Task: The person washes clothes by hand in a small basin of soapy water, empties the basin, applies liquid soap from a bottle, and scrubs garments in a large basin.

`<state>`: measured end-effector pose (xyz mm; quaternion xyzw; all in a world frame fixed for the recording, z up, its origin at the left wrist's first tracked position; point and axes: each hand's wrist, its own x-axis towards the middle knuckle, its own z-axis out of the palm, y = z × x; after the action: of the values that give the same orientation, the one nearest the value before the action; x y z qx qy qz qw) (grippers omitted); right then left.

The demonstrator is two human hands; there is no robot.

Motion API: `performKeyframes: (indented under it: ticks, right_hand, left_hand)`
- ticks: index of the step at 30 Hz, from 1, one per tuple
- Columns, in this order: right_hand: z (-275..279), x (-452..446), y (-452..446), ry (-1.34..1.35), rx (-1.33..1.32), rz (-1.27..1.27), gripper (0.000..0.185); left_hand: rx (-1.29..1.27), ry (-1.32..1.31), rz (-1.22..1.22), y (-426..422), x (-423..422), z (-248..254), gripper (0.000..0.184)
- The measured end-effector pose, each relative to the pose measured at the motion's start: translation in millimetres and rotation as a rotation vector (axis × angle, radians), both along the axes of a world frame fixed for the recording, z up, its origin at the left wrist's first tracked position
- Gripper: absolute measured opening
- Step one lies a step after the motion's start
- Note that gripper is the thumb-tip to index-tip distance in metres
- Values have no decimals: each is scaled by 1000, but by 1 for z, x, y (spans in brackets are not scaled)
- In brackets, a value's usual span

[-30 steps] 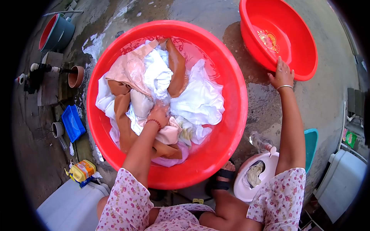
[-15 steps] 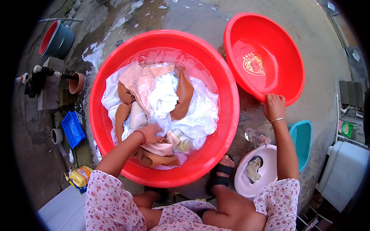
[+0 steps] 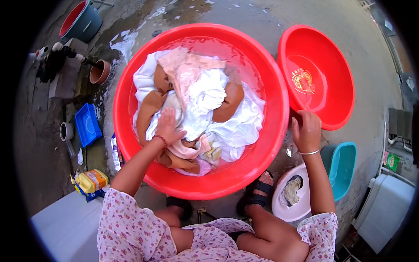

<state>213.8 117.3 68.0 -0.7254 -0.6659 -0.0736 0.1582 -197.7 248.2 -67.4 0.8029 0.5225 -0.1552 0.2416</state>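
Note:
My left hand (image 3: 169, 127) lies with spread fingers on wet laundry in the large red basin (image 3: 276, 144). Around it are white cloth (image 3: 205, 98), pink cloth (image 3: 185, 70) and brown cloth (image 3: 150, 109), partly under water. No cloth is gripped in that hand. My right hand (image 3: 308, 133) is at the lower rim of the smaller red basin (image 3: 323, 65), its thumb apart from its bent fingers. I cannot tell whether the fingertips touch that rim. The smaller basin has a gold heart print inside and a little water.
A pink basin (image 3: 279, 209) with a dark and pale cloth (image 3: 291, 192) stands by my foot, beside a teal basin (image 3: 347, 170). On the left are a blue tray (image 3: 87, 124), a yellow package (image 3: 92, 181), a bucket (image 3: 85, 26) and a pipe fitting (image 3: 56, 59).
My left hand has moved up over the laundry and flattened, fingers spread. The right hand has loosened from the smaller basin's rim, its thumb now apart. The whole view has shifted slightly.

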Motion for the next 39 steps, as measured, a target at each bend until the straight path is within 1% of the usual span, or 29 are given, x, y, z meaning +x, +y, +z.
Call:
performKeyframes:
  ticks: [3,4,5,8,11,12,13,15,16,17,18,19,20,21,23,24,25,26,27,28,29,31,32,33,35,36,37,38,39]
  right_hand:
    - [0,-67,28,98,-101,329,34]
    - [-6,-87,37,109,-232,406,39]
    - [-15,-104,44,113,-360,478,45]
    - [-45,-148,74,-1,-440,645,63]
    - [-79,-172,105,-158,-488,667,73]
    - [-90,-176,108,-152,-545,613,74]
    - [-102,-178,109,-144,-602,557,75]
    - [-118,-180,99,-111,-606,530,80]
    - [-121,-180,95,-101,-669,498,84]
    - [-123,-178,93,-95,-724,466,87]
    - [-125,-177,93,-107,-726,459,92]
    - [-125,-177,92,-109,-730,465,92]
    - [-126,-177,93,-96,-816,422,91]
    - [-127,-177,96,-84,-895,379,90]
    - [-124,-180,98,-62,-909,352,89]
    - [-123,-180,96,-39,-925,313,88]
    - [-122,-180,94,-16,-943,274,86]
    - [-126,-178,88,0,-835,276,81]
    - [-130,-175,83,-2,-837,275,81]
    - [-133,-172,78,97,-843,276,77]
    - [-134,-170,72,196,-848,273,74]
    - [-130,-173,53,216,-923,237,70]
    - [-127,-175,46,238,-986,202,67]
    - [-110,-183,43,239,-1088,174,65]
    - [-114,-185,27,284,-1119,130,61]
    - [-113,-185,21,271,-1116,129,61]
    - [-111,-184,16,447,-1110,126,57]
    - [-110,-183,12,623,-1102,127,53]
    - [-102,-182,10,613,-1099,136,53]
  left_hand:
    - [-234,-151,-155,-19,1,-3,98]
    - [-244,-242,-253,-29,0,-6,94]
    - [-299,-248,-310,-40,3,-9,89]
    - [-295,-346,-458,-64,5,-23,84]
    - [-302,-398,-551,-69,5,-41,83]
    - [-300,-419,-605,-69,4,-39,82]
    - [-310,-419,-591,-68,4,-36,82]
    - [-347,-304,-548,-65,5,-30,79]
    - [-235,-278,-563,-67,4,-37,73]
    - [-237,-286,-557,-63,2,-41,73]
    - [-168,-266,-565,-59,-2,-44,67]
    - [-102,-244,-572,-58,-5,-45,61]
    - [-109,-209,-454,-57,-5,-49,47]
    - [-105,-205,-447,-51,-10,-50,47]
    - [36,-167,-528,-36,-21,-52,44]
    - [136,-117,-575,-29,-25,-50,47]
    - [136,-117,-574,-21,-24,-39,47]
    - [140,-103,-572,-16,-22,-28,49]
    - [147,-90,-571,-12,-18,-17,51]
    - [24,-162,-465,-10,-12,-10,50]
    - [23,-167,-469,-7,-1,-6,50]
    - [-345,-164,-243,-6,17,-4,46]
    - [-299,-397,-69,-17,20,-4,47]
    - [-296,-408,-68,-25,21,-6,47]
    - [-152,-421,-233,-43,19,-6,45]
    - [-4,-392,-331,-52,16,0,41]
    - [7,-400,-326,-52,14,2,41]
    - [-112,-392,-359,-52,13,5,40]
    - [-233,-380,-391,-52,10,8,38]
